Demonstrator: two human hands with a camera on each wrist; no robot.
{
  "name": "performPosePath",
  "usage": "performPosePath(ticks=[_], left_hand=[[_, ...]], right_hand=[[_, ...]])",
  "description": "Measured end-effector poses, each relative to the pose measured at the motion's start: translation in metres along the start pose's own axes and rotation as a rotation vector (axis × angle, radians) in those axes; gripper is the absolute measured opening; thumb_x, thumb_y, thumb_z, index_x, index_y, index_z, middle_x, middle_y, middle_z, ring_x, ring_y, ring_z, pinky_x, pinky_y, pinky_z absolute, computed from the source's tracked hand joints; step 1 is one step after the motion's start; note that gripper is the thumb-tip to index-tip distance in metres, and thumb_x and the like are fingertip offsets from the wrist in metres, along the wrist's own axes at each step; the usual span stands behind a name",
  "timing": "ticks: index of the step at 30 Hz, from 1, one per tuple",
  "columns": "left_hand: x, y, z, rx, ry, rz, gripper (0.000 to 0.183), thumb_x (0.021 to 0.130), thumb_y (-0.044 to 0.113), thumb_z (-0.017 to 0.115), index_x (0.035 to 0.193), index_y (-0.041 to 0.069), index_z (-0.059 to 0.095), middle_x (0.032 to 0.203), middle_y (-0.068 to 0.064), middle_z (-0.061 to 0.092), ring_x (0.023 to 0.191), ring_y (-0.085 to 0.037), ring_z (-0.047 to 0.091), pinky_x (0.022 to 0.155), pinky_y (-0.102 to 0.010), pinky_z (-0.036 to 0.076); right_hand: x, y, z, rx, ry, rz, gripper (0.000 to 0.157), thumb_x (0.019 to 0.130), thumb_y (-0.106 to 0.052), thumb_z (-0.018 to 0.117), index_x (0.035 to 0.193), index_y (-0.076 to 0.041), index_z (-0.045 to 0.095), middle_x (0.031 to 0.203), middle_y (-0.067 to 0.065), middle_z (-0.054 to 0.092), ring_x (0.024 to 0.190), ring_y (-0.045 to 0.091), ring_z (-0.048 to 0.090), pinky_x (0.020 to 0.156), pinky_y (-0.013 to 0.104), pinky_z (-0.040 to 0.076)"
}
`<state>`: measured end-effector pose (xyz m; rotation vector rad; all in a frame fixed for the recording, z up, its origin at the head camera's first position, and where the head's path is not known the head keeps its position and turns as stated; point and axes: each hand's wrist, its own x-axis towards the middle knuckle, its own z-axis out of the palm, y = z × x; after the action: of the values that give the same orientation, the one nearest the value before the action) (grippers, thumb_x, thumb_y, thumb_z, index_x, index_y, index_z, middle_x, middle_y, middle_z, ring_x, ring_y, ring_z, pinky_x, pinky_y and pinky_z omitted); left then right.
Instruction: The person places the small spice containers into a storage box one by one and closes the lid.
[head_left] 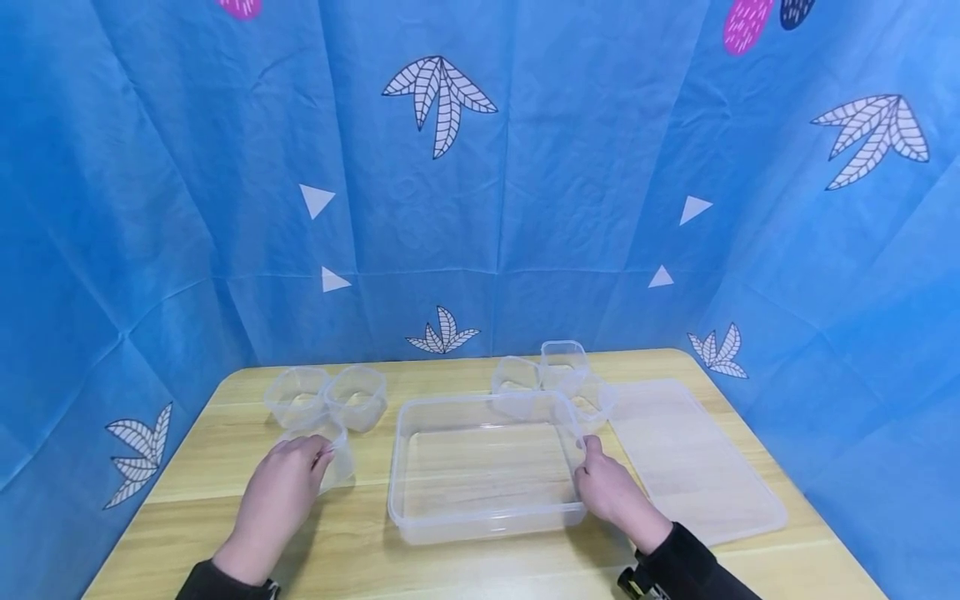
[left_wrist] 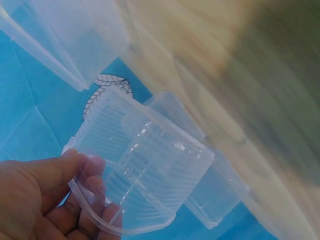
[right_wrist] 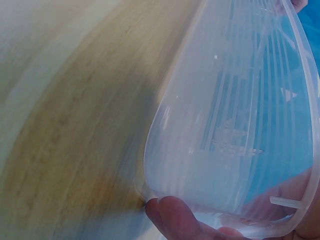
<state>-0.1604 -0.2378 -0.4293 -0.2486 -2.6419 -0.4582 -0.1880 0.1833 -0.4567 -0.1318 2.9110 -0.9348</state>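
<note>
My left hand (head_left: pixel 281 492) pinches the rim of a small clear plastic container (head_left: pixel 337 458), thumb on one side and fingers on the other. Ribbed walls of that container (left_wrist: pixel 145 160) show in the left wrist view. A large clear rectangular plastic box (head_left: pixel 480 525) stands in the middle of the table. At its right end, my right hand (head_left: pixel 611 483) holds the wall, with fingertips low near the base in the right wrist view. Two more small containers (head_left: pixel 296 396) (head_left: pixel 356 396) stand just behind the one in my left hand.
Three small clear containers (head_left: pixel 562 358) cluster behind the box's right rear corner. On the right, a flat translucent lid (head_left: pixel 697 467) lies on the wooden table (head_left: pixel 360 567). Blue patterned cloth (head_left: pixel 465 217) hangs around the back and sides.
</note>
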Motion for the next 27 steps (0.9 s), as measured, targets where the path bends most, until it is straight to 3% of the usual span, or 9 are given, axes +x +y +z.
performPosePath(ticks=[7,20,27], left_hand=[[0.004,0.011,-0.004,-0.010,0.031,0.016,0.005,0.088,0.005,0.074,0.091,0.001,0.071,0.089,-0.011,0.071,0.085,-0.032,0.066,0.075,-0.049,0.055],[0.006,0.021,-0.008,-0.034,0.112,0.093,0.007,0.085,0.002,0.076,0.089,0.002,0.071,0.087,-0.011,0.070,0.082,-0.032,0.065,0.074,-0.050,0.055],[0.010,0.027,-0.012,-0.031,0.097,0.079,0.008,0.087,0.004,0.075,0.094,0.002,0.072,0.089,-0.011,0.071,0.084,-0.032,0.066,0.076,-0.050,0.055]], right_hand=[[-0.001,0.001,0.001,0.001,0.008,-0.008,0.041,0.097,-0.005,0.043,0.136,0.008,0.037,0.067,0.007,0.051,0.054,0.021,0.045,0.048,0.033,0.038],[-0.001,0.000,0.001,-0.001,0.012,-0.001,0.043,0.098,-0.006,0.043,0.137,0.009,0.036,0.067,0.007,0.050,0.053,0.021,0.045,0.048,0.034,0.037],[0.000,0.001,0.002,-0.001,0.010,0.001,0.043,0.097,-0.005,0.042,0.138,0.010,0.036,0.064,0.007,0.048,0.051,0.020,0.041,0.047,0.033,0.036]])
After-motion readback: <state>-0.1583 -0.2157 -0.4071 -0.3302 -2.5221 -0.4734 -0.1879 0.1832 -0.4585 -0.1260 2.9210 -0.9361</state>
